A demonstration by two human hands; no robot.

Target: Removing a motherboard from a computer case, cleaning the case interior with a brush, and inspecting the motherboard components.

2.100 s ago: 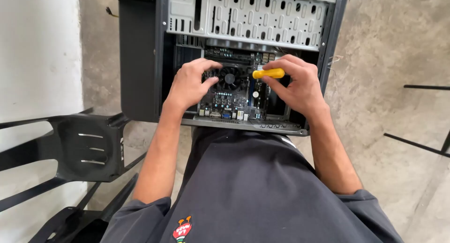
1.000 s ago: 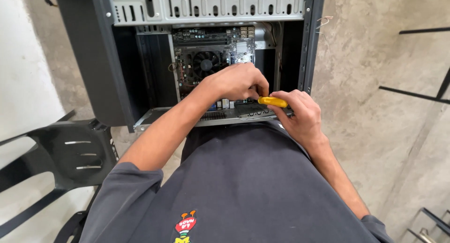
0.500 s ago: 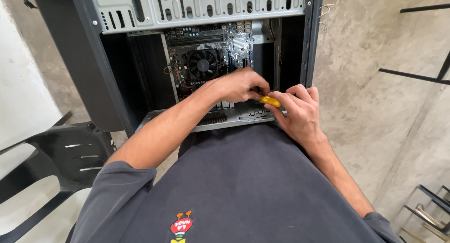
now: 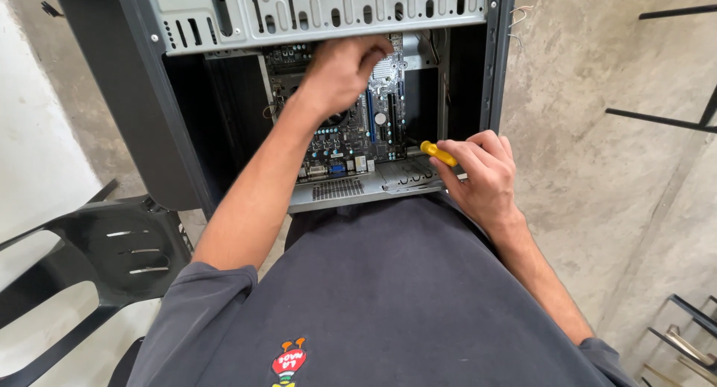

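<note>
The left hand (image 4: 340, 73) reaches deep into the open computer case (image 4: 134, 96). Its fingers are curled over the green board (image 4: 351, 144) near the top, but what they grip is hidden. The right hand (image 4: 478, 178) is closed around a yellow screwdriver (image 4: 438, 153) and rests at the bottom edge of the case. A black chair (image 4: 112, 245) stands to the left.

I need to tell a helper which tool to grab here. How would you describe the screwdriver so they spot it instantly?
Find the open black computer case in front of the person. At its lower right edge rests the right hand. The screwdriver sticks out of that fist: its bright yellow handle is the only yellow thing among grey metal and dark circuit boards.
</note>
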